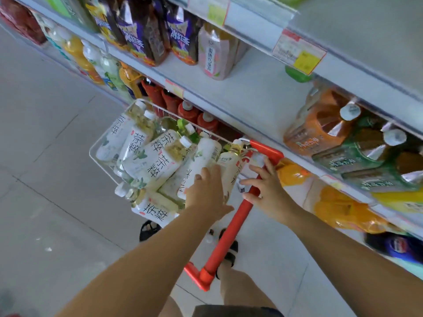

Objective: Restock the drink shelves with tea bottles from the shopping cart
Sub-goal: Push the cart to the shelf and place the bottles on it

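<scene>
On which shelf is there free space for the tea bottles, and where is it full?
The middle shelf is bare between the pink bottle and the orange bottles. The top shelf at right also looks bare. Left of the pink bottle, purple bottles stand tight. The cart is packed with tea bottles.

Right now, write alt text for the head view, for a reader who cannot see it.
A person's left hand lies on white tea bottles piled in a shopping cart, the right hand spread over its red handle, beside drink shelves.
</scene>
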Demonstrator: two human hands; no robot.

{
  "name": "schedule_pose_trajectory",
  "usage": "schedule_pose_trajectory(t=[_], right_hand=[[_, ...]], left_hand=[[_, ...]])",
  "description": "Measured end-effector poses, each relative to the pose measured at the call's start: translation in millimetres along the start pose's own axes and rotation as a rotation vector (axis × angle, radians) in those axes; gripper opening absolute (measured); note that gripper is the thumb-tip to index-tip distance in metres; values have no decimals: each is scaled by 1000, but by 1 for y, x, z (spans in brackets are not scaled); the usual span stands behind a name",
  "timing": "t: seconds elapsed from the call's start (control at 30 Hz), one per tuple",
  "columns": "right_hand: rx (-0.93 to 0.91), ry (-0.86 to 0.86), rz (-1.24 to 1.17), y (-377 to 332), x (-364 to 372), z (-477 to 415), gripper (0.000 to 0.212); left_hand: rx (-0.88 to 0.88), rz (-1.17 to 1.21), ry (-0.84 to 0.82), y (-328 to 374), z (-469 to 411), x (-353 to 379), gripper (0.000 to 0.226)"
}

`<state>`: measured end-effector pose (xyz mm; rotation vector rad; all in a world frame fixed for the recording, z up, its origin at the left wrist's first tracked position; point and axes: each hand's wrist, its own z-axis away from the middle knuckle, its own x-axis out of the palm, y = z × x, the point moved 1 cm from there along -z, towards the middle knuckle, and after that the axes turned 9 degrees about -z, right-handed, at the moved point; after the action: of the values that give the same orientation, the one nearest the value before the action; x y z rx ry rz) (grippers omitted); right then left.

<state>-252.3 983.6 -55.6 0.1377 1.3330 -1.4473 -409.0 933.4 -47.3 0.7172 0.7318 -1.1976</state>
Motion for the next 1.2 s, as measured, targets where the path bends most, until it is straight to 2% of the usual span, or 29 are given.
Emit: schedule_pose_trajectory(t=[0.13, 0.27, 0.3, 0.37, 0.4, 0.43, 0.47, 0.57, 0.63, 0.73, 0.8, 0.87, 0.93, 1.03, 1.2], right_hand=[[132, 60, -35, -13, 7, -1, 36], [337, 168, -197, -43, 15, 2, 39], [388, 195, -277, -54, 17, 3, 40], [492, 224, -461, -70, 22, 6, 43], [547, 232, -545, -78, 25, 7, 46], [595, 246, -655, -86, 27, 8, 49], [651, 261, -814, -93, 29, 8, 49], [768, 274, -1400, -125, 36, 10, 33], [736, 313, -1522, -136, 44, 13, 31], [710, 402, -1505, -140, 54, 15, 34], [766, 491, -1390, -138, 57, 16, 37], [797, 557, -1309, -134, 60, 17, 44], [806, 566, -1273, -126, 65, 17, 50], [813, 578, -1271, -119, 69, 17, 50], [799, 598, -1241, -117, 72, 16, 47]], left_hand=[[62, 15, -24, -2, 0, 1, 99], [105, 262, -185, -19, -8, -13, 93], [107, 395, -251, -25, -8, -22, 87], [160, 695, -387, -41, -8, -39, 57], [201, 766, -448, -50, -5, -46, 42], [231, 799, -494, -59, 3, -53, 36], [260, 811, -522, -69, 10, -56, 44], [364, 833, -510, -91, 34, -53, 73], [438, 812, -487, -104, 42, -51, 73], [421, 750, -421, -131, 32, -63, 54], [310, 697, -198, -154, 11, -65, 45], [161, 591, -36, -171, -13, -60, 50], [79, 439, -63, -177, -34, -47, 65], [59, 253, -159, -164, -50, -26, 80], [-55, 135, -22, -147, -54, -16, 85]])
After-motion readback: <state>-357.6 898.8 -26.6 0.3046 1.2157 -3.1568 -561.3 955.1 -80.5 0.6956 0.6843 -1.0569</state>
